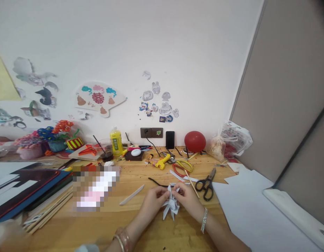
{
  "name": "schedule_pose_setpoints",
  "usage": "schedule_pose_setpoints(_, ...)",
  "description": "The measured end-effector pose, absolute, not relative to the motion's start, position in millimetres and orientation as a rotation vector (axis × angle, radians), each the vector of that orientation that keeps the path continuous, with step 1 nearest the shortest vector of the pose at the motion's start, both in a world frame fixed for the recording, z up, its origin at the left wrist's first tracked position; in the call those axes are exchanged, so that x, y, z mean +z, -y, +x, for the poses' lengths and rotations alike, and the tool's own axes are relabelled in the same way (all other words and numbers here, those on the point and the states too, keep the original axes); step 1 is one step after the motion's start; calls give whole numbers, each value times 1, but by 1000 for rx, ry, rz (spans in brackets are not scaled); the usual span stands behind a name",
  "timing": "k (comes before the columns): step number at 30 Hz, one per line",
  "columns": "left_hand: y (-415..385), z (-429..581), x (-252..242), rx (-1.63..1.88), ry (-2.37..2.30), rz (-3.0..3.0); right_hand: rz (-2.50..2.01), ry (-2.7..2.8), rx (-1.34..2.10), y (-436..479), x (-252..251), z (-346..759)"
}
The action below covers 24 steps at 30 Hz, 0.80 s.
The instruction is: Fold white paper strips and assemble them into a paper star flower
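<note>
Head cam status. Both hands are on one thing: a folded white paper piece (171, 206), spiky, with several pointed flaps fanning down and out. It's front-centre over the wooden table (140, 224), right in front of me. Can't tell if the flap tips touch the surface.

Left hand (152, 200): fingers curled in, thumb and fingertips pinched on the piece's upper left edge. Right hand (187, 198): same, pinched on the upper right. Neither hand is spread, and neither has anything else in it. My read is that the two-sided pinch near the top holds the folds gathered at the hub while the flaps hang free. Forearms are low over the table, which looks like bracing for fine work.

Around it:
- Black scissors (207, 185) just right of the right hand, blades pointing away, within easy reach.
- Thin wooden stick (192, 183) between the scissors and that hand.
- White paper strip (131, 199) left of the left hand, apart from it.
- Black wire (157, 182) just behind the hands.
- Large white sheet (246, 213) along the right edge, probably stock parked off the work spot.
- Yellow glue gun (162, 162), red balloon (194, 141) and yellow bottle (116, 141) back by the wall, well apart.
</note>
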State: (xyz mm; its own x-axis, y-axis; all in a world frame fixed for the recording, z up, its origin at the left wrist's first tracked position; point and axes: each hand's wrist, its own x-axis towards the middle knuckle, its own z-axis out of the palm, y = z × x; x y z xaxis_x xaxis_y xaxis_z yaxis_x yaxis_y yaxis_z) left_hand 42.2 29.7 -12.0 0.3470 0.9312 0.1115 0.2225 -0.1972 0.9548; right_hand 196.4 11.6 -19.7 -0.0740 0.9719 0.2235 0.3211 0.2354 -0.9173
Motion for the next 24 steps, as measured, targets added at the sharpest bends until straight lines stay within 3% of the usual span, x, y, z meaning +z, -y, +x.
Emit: schedule_pose_setpoints(24,-19,46,-2,1070,-1010,1692,-1100,1512,821,-8,-15,196)
